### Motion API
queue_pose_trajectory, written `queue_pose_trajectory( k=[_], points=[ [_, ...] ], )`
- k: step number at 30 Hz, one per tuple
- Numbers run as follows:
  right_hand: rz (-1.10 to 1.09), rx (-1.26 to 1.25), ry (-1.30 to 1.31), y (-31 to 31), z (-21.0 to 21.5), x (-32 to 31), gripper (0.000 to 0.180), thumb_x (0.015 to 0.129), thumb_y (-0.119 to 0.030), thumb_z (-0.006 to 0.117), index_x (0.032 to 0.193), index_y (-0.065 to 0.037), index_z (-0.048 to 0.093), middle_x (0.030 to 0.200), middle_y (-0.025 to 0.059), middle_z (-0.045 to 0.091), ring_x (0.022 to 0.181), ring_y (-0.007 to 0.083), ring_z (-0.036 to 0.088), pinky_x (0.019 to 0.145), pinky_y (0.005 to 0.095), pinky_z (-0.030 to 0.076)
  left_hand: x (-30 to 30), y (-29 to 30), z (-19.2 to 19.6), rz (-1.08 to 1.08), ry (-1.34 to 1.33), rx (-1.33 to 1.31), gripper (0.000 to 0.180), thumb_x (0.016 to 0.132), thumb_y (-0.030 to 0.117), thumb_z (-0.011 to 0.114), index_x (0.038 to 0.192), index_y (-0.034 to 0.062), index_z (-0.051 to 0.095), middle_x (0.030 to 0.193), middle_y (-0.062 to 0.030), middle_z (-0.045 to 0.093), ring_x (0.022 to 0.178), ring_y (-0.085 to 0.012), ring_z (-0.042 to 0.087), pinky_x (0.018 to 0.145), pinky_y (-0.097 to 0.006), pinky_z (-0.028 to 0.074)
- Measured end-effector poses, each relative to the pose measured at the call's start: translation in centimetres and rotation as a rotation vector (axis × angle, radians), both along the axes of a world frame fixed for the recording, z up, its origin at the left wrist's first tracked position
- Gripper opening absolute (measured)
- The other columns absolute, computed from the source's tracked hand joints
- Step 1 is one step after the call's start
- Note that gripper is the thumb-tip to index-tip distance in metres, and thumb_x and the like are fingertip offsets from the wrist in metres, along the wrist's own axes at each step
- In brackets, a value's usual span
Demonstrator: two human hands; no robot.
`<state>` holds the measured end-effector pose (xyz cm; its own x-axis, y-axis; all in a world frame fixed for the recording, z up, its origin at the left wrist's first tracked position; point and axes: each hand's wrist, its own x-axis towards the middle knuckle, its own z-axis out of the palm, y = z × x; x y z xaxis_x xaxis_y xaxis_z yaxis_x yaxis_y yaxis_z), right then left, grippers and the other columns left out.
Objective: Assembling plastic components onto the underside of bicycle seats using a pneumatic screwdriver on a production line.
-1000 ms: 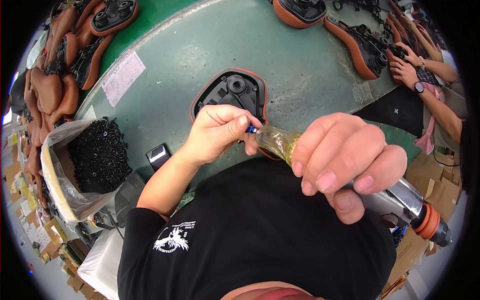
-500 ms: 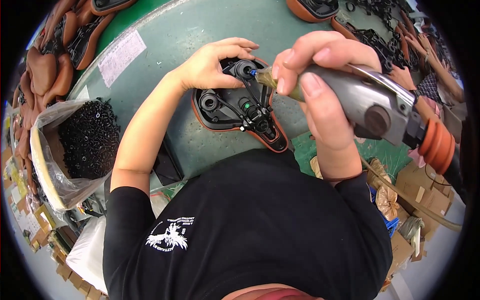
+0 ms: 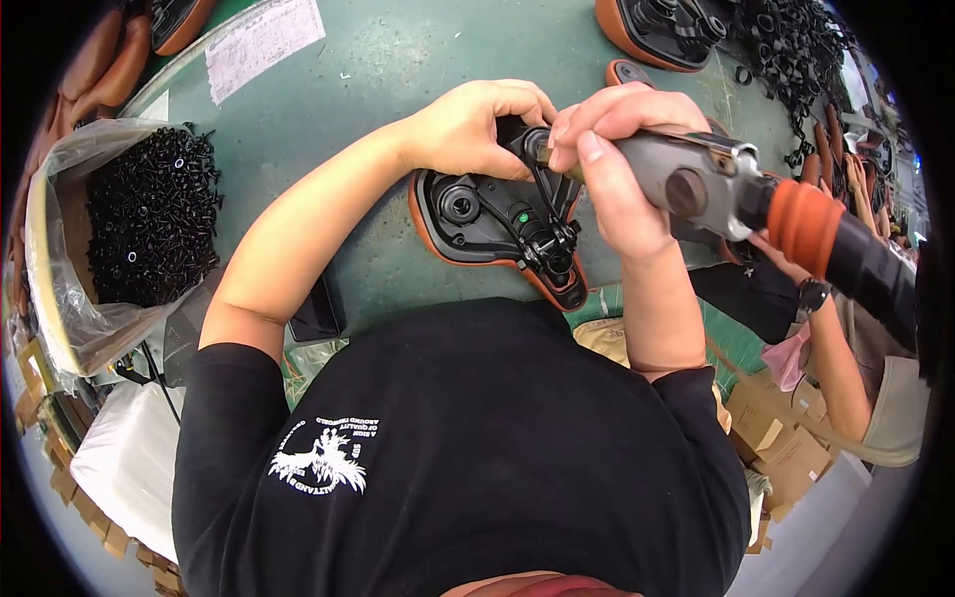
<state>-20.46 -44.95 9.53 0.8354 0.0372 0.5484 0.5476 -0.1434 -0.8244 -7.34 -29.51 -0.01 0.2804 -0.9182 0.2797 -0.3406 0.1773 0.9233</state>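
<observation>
A bicycle saddle lies upside down on the green table, showing its black underside, metal rails and brown edge. My left hand is closed on the saddle's wide far end, thumb on the near side and fingers over the far side. Gripped in my right hand is a grey power screwdriver with an orange ribbed sleeve and a black hose. Its nose points left and meets the round black mount beside my left thumb. The bit's tip is hidden there. A second round mount shows uncovered.
At the left stands a plastic-lined box of black screws. More saddles and a heap of black parts lie at the far right. Another person's arm reaches in at the right. A paper sheet lies at the far left.
The screwdriver's nose has moved in against the round mount, and its blue bit tip no longer shows. My left hand keeps its hold on the saddle. The whole view has shifted.
</observation>
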Motion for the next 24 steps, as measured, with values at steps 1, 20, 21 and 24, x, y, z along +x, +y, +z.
queue_pose_trajectory(
  k=[1,20,21,24],
  points=[
    [-0.019,0.008,0.009,0.3,-0.1,0.2,0.020,0.093,0.010,0.059,0.106,-0.002,0.052,0.098,0.0184,0.066,0.076,0.0214,0.066,0.077,0.0400,0.061,0.0,-0.1,0.0,-0.001,0.001,0.009,0.035,0.069,0.006,0.088,0.093,0.0008,0.065,0.117,-0.0103,0.071,0.107,-0.0250,0.067,0.094,-0.037,0.054],
    [-0.522,0.692,0.356,-0.9,1.5,-5.9,0.021,0.088,0.009,0.064,0.107,0.000,0.057,0.135,0.0298,0.060,0.066,0.0233,0.069,0.066,0.0366,0.057,17.7,2.4,7.2,1.076,0.098,-0.287,0.050,0.082,0.016,0.091,0.121,-0.0062,0.069,0.123,-0.0135,0.073,0.106,-0.0171,0.070,0.094,-0.030,0.056],
    [-0.551,0.711,0.410,-1.1,0.8,-5.5,0.022,0.088,0.009,0.064,0.107,0.000,0.057,0.136,0.0299,0.060,0.066,0.0234,0.069,0.066,0.0366,0.057,17.6,2.5,8.3,0.953,0.010,-0.259,0.051,0.084,0.019,0.090,0.124,-0.0046,0.068,0.123,-0.0123,0.073,0.107,-0.0176,0.070,0.095,-0.030,0.056],
    [-0.625,0.756,0.403,-1.1,-1.9,-5.4,0.022,0.089,0.007,0.065,0.107,-0.002,0.056,0.131,0.0266,0.060,0.065,0.0230,0.069,0.065,0.0376,0.058,14.9,6.0,9.3,0.686,-0.383,0.018,0.042,0.089,0.022,0.085,0.122,0.0016,0.069,0.115,-0.0117,0.073,0.109,-0.0217,0.070,0.092,-0.034,0.055]
  ],
)
